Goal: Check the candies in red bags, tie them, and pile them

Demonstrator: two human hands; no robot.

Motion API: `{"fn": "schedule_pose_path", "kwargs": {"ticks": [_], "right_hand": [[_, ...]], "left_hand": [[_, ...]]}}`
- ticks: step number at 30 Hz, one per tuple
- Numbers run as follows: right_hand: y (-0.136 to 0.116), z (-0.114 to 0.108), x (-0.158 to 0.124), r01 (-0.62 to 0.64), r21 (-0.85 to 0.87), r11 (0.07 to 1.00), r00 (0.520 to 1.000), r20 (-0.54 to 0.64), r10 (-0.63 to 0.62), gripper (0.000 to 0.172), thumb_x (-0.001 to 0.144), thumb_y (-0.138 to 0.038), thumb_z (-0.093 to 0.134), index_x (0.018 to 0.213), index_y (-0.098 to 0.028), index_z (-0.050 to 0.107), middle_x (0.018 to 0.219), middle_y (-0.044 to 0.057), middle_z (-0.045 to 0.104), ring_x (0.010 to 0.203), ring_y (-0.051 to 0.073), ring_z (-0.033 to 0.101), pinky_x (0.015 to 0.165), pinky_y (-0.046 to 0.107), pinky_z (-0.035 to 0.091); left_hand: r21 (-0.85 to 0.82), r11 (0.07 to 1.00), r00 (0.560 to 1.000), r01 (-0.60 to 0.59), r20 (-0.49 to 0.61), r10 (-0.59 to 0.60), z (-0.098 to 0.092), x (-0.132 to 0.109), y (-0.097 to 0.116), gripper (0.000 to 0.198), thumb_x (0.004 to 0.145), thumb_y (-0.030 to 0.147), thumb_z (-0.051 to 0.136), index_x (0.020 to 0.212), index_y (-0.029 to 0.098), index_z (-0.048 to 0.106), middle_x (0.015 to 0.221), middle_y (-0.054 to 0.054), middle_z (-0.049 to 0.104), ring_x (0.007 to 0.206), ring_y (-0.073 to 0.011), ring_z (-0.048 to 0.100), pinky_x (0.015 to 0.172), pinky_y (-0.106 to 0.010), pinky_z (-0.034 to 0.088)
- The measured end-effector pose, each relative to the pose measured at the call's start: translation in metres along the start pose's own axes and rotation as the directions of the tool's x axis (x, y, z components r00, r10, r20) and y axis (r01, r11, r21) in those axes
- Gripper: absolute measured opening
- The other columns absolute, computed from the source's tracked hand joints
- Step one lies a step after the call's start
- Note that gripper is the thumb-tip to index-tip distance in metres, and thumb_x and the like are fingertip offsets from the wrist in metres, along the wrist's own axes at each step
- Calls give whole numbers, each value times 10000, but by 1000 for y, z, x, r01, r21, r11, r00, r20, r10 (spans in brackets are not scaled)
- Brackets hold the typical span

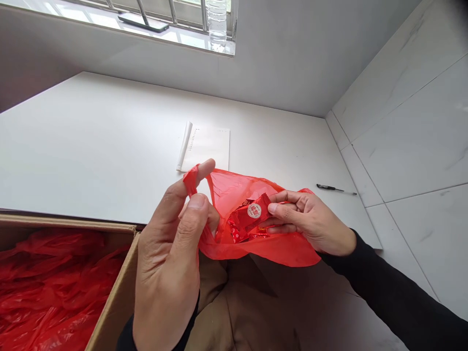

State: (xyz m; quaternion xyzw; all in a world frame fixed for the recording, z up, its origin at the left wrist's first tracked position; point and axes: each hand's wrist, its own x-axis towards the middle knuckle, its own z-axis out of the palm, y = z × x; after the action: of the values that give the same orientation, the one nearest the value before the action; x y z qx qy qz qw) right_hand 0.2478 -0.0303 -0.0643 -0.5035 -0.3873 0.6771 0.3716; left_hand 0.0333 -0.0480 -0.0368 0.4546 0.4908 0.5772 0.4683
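A thin red plastic bag (pixel 234 250) hangs between my hands with its mouth spread wide. My left hand (pixel 175 243) is closed on the bag, one handle looped around its index finger. Inside the bag mouth my right hand (pixel 303 217) pinches a red wrapped candy (pixel 257 210) with a round white label between thumb and fingers. Several more small red packets (pixel 239 233) lie under that candy in the bag. The bag's bottom is hidden below its front edge.
An open cardboard box (pixel 115 287) full of red plastic bags (pixel 47 287) stands at lower left. On the white table (pixel 91 146) lie an open notepad (pixel 210 146) and a pen (pixel 331 187). The windowsill holds a phone (pixel 142 22) and a clear bottle (pixel 217 24). Tiled wall (pixel 420 136) borders the right.
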Motion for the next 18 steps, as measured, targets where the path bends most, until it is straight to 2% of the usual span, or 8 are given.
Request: {"fn": "schedule_pose_path", "kwargs": {"ticks": [4,18], "right_hand": [[0,0,-2,-3,-4,1000,1000,6,3,321,874,-370,801,1070,-158,660,1045,89,790,966,229,776,790,262,659],[-2,-1,-2,-29,-6,1000,1000,12,29,354,853,-402,811,1074,-169,660,1050,88,774,951,223,773,808,285,647]], "left_hand": [[-72,997,1000,22,-3,-22,0,0,-1,303,976,402,605,1260,391,710,672,-2,424,663,-165,398,728,-336,444],[-59,998,999,37,-6,-37,0,0,2,308,975,409,605,1265,393,708,660,-3,419,665,-173,396,740,-344,446]]}}
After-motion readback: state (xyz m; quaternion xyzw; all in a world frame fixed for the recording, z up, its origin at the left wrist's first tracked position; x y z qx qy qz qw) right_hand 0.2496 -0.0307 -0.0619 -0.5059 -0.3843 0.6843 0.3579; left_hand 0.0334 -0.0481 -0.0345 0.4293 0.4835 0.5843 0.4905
